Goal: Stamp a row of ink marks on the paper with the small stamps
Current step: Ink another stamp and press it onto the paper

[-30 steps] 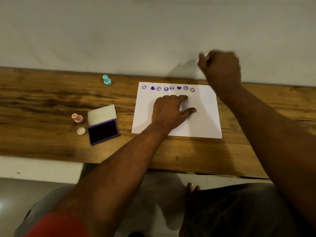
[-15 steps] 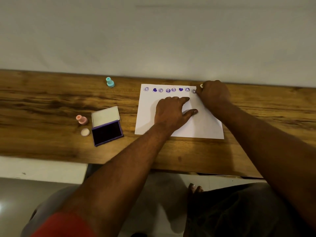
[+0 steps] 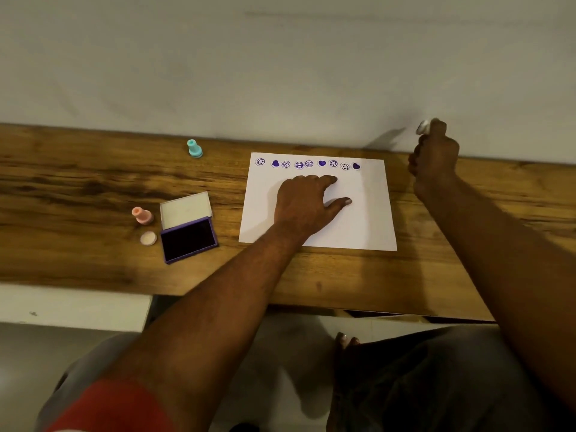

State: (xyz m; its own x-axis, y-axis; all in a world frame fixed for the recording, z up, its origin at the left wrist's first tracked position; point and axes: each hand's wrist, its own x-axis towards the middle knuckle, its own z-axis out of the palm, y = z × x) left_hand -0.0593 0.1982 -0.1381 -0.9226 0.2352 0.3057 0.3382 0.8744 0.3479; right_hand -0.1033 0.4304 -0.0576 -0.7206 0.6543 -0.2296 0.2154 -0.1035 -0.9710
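1. The sheet of white paper (image 3: 367, 219) lies flat on the wooden tabletop (image 3: 78, 188), a bit right of the middle.
2. There's a row of purple ink marks (image 3: 308, 164) along the paper's 12 o'clock edge. I count nine, a mix of smiley faces and solid hearts. The last heart sits toward 1 o'clock, and there's bare paper after it up to the corner.
3. The left hand (image 3: 307, 202) is pressed flat on the middle of the paper. Its grip is released, with fingers straight and spread, pointing toward 2 o'clock, and the fingertips land just under the row.
4. The right hand (image 3: 434, 160) is off the sheet, out at about 2 o'clock from it, over the far edge of the tabletop. Its grip is clenched around a small whitish stamp (image 3: 424, 126) that pokes out the top of the fist. It's pretty blurry, so I can't make out the design.
5. A teal stamp (image 3: 194, 149) stands upright at roughly 10 o'clock from the paper, near the wall.
6. A purple ink pad (image 3: 188, 238) lies at the paper's 8 o'clock with its lid (image 3: 186, 208) flipped open.
7. A pink stamp (image 3: 142, 215) stands just beside the pad at its 9 o'clock, with a little round pink cap (image 3: 148, 238) lying right below it.
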